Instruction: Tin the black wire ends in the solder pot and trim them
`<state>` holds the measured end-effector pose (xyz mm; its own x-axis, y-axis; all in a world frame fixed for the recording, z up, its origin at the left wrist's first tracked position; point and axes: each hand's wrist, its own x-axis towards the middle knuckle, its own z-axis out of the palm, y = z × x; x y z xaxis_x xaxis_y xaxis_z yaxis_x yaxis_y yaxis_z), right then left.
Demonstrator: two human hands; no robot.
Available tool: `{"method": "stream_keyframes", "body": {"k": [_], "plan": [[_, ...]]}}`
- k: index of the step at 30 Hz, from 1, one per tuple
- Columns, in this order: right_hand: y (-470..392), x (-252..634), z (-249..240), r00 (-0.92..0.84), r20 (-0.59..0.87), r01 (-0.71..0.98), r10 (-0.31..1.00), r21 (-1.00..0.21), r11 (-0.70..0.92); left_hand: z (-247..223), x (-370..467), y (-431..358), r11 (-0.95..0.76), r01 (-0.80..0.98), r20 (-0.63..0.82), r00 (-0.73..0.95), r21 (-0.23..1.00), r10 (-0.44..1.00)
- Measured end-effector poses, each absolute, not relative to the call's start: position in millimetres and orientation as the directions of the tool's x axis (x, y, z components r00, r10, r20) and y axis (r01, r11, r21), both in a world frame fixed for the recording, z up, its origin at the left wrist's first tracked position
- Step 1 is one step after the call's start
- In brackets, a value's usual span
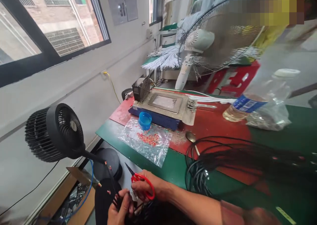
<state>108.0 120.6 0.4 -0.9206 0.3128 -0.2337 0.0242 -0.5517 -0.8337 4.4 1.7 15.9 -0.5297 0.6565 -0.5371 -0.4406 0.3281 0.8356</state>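
Both hands work low at the near edge of the green surface (158, 165). Right hand (143, 187) has its grip closed through the loops of red-handled scissors (141, 182), whose dark blades point up and to the left. Left hand (121, 208) is closed around a bundle of thin black wires (111, 182), some with reddish tips, which rise from the fist just beside the scissor blades.

On the surface behind the hands lies a clear plastic bag (146, 142) with a scatter of small red pieces on it, and a blue cap (145, 120) sits at its far edge. Beyond that stands a flat metal-topped device (163, 107). A coil of black cables (223, 159) spreads to the right, near a plastic water bottle (257, 96). A black desk fan (55, 132) stands to the left, off the surface.
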Motion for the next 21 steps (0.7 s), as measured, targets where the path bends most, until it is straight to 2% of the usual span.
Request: {"method": "stream_keyframes", "body": {"k": [4,12,21], "plan": [[118.3,113.2,6.3,-0.93,-0.197,-0.017,0.309,-0.819,-0.573,8.4,4.0,5.8,0.306,-0.43,-0.508,-0.51,0.849,0.694],[118.5,109.6,2.9,-0.932,-0.247,0.032,0.267,-0.788,-0.615,8.1,5.5,4.1,0.271,-0.524,-0.547,-0.495,0.808,0.675],[116.5,111.0,1.9,-0.918,-0.22,0.01,0.331,-0.846,-0.533,7.4,6.5,3.6,0.304,-0.474,-0.542,-0.524,0.827,0.657]]}}
